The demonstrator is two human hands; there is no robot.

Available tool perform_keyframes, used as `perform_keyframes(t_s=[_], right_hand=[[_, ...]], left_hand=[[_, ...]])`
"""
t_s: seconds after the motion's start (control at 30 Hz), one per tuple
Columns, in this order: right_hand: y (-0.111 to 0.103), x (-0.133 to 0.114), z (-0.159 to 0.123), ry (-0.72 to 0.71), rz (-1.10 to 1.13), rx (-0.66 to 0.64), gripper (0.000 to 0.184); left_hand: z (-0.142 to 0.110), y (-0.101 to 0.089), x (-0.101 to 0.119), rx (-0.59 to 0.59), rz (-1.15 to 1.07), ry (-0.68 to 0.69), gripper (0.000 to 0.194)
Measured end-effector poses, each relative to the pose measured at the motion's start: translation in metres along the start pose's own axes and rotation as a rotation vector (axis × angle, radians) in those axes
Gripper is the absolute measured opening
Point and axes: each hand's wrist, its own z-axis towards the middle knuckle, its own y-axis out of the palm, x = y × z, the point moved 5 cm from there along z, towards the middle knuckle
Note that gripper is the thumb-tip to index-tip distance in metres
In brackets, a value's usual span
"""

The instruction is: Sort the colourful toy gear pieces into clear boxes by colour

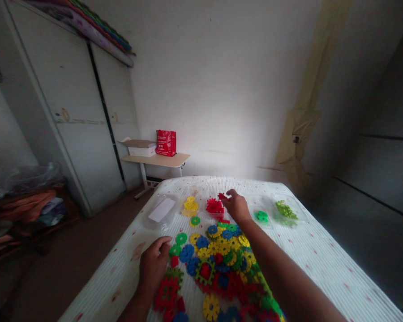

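My right hand (pixel 237 205) is closed on a red toothed building piece (pixel 222 196), just above a clear container with red pieces (pixel 215 206). My left hand (pixel 154 260) rests at the left edge of the heap, fingers loosely bent and thumb apart, with nothing visible in it. Close to its fingertips lie green gear discs (pixel 181 239) and a blue gear disc (pixel 186 253). The heap of mixed plastic pieces (pixel 223 246) spreads between my arms in yellow, blue, green and red. Red square lattice pieces (pixel 167 290) lie beside my left wrist.
Along the far side stand clear containers with yellow discs (pixel 190 204), green pieces (pixel 262 216) and light green pieces (pixel 286 209). A clear lid or tray with a white paper (pixel 161 210) lies left. Beyond, a small table (pixel 174 160) bears a red bag (pixel 166 143).
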Motion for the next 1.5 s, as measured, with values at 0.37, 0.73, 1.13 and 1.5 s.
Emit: perform_keyframes(t_s=[0.37,0.73,1.13,1.5], right_hand=[[-0.003,0.022,-0.026,-0.078,-0.112,0.115,0.029],[-0.039,0.094,-0.121,-0.014,-0.105,0.242,0.029],[-0.046,0.141,-0.126,0.192,-0.078,0.255,0.04],[-0.038,0.139,-0.126,0.199,-0.008,0.186,0.04]], left_hand=[[0.002,0.002,-0.008,0.008,-0.041,-0.014,0.031],[-0.003,0.001,0.0,-0.002,-0.04,-0.008,0.028],[-0.004,0.001,0.009,-0.3,-0.19,0.012,0.022],[-0.01,0.01,0.011,-0.517,-0.047,0.161,0.016]])
